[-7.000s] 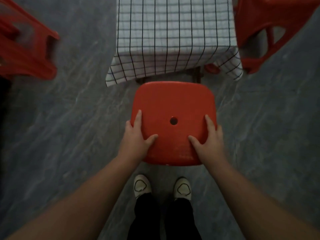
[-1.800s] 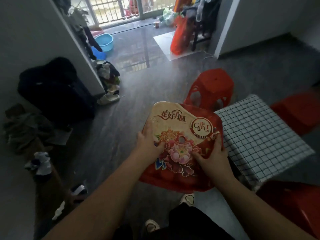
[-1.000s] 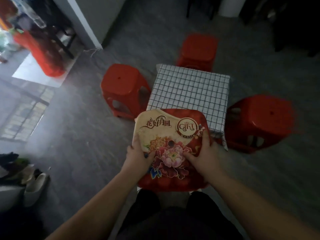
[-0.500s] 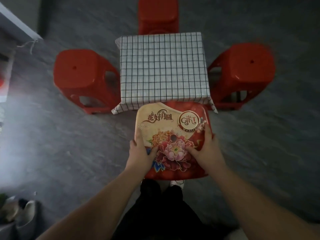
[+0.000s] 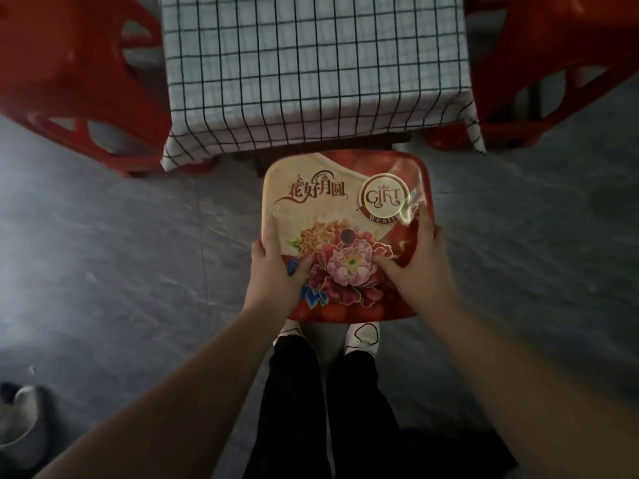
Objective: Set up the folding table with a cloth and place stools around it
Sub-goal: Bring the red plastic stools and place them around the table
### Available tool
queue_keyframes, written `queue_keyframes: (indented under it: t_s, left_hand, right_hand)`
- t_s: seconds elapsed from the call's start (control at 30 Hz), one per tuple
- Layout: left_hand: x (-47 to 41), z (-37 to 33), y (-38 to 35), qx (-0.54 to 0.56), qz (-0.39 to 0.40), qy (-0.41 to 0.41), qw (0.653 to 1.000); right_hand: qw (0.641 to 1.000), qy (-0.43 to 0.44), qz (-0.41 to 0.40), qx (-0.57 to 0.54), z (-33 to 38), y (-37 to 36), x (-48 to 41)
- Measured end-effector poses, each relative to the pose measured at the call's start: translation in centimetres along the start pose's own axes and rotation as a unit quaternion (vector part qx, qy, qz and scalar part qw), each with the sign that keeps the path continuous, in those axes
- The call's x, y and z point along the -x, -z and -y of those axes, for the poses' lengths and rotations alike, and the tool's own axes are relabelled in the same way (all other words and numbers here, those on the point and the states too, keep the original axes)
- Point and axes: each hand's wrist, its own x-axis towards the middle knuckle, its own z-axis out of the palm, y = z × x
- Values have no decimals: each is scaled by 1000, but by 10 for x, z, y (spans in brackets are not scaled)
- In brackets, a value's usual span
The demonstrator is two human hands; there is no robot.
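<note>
A red stool with a flower-printed seat (image 5: 342, 202) sits just in front of the near edge of the small table, which is covered by a white cloth with a black grid (image 5: 311, 63). My left hand (image 5: 276, 271) grips the seat's left edge and my right hand (image 5: 420, 267) grips its right edge, thumbs lying on top. A plain red stool (image 5: 69, 74) stands at the table's left side and another red stool (image 5: 553, 63) at its right side. The stool's legs are hidden under the seat.
Grey stone-patterned floor (image 5: 121, 254) spreads on both sides. My feet in white shoes (image 5: 359, 335) stand right behind the held stool. A pale shoe (image 5: 17, 416) lies at the lower left edge.
I have turned from the room back toward the table and come close to it with the flower-printed stool. The stool has come lower and now sits by the table's near edge.
</note>
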Motion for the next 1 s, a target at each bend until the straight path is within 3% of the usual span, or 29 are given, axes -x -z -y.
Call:
queue_keyframes:
  t_s: [0.43, 0.73, 1.0]
  left_hand:
    - [-10, 1, -13, -19, 2, 23, 1000]
    - [8, 10, -10, 53, 69, 49, 995]
    - [26, 23, -15, 11, 72, 44, 996]
  right_hand:
    - [999, -11, -2, 39, -8, -12, -14]
    - [998, -45, 23, 38, -13, -11, 12]
    - [997, -55, 24, 43, -26, -21, 36]
